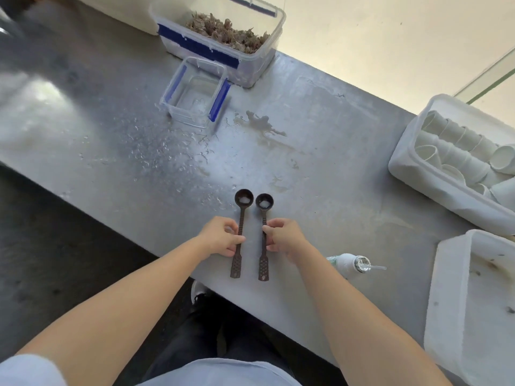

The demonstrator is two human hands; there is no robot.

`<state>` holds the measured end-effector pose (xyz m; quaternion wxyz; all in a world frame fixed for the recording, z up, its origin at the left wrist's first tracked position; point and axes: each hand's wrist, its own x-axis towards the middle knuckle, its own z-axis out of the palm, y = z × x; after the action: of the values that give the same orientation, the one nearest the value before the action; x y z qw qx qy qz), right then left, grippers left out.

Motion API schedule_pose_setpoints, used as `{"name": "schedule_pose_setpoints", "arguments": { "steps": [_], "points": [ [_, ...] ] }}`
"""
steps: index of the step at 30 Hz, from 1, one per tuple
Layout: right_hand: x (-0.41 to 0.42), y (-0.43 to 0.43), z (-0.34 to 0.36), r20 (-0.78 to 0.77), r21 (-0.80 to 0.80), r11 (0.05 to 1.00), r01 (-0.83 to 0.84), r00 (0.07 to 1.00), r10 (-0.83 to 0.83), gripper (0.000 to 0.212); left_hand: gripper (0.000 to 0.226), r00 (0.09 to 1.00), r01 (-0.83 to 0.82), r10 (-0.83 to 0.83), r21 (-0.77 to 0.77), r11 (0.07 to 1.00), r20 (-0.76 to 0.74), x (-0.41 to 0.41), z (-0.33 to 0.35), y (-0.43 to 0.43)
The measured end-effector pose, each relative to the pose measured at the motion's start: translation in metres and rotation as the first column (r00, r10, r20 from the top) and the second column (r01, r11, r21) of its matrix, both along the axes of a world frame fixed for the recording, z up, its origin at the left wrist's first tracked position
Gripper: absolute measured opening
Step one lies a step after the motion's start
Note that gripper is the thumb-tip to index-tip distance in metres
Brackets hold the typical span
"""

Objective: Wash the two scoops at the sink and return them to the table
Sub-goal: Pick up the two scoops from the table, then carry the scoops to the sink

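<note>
Two dark brown long-handled scoops lie side by side on the wet steel table [320,151], bowls pointing away from me. My left hand [221,236] pinches the handle of the left scoop [242,215] near its middle. My right hand [284,238] pinches the handle of the right scoop [263,215] the same way. Each bowl holds a small glint of water. Both perforated handle ends rest near the table's front edge. No sink is in view.
A small clear tub with blue clips [195,93] and a larger tub of brown dried material [223,37] stand at the back. A white bin of paper cups [457,160] and another white bin [471,307] sit right. A small bottle [351,263] lies near my right wrist.
</note>
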<state>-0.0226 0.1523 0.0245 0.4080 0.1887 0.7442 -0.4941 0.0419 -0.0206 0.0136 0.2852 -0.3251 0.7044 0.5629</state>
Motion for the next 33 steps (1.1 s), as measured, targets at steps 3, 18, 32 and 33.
{"name": "schedule_pose_setpoints", "arguments": {
  "steps": [3,18,32,33],
  "points": [
    [0.009,-0.022,0.006,-0.021,-0.019,0.994,-0.105,0.994,0.104,0.015,0.014,0.995,-0.101,0.102,0.011,0.995,-0.018,0.027,0.01,-0.016],
    [0.134,-0.2,0.042,-0.07,0.021,0.753,-0.658,0.75,0.658,0.016,0.011,0.746,-0.655,0.662,0.102,0.749,-0.071,0.235,0.048,-0.133],
    [0.363,-0.325,0.068,-0.066,-0.028,0.376,-0.926,0.377,0.924,0.019,0.015,0.336,-0.916,0.937,0.201,0.348,-0.09,0.492,0.055,-0.185],
    [0.382,-0.332,0.069,-0.068,-0.032,0.343,-0.939,0.345,0.936,0.02,0.016,0.311,-0.922,0.946,0.209,0.324,-0.095,0.511,0.055,-0.185]
  ]
}}
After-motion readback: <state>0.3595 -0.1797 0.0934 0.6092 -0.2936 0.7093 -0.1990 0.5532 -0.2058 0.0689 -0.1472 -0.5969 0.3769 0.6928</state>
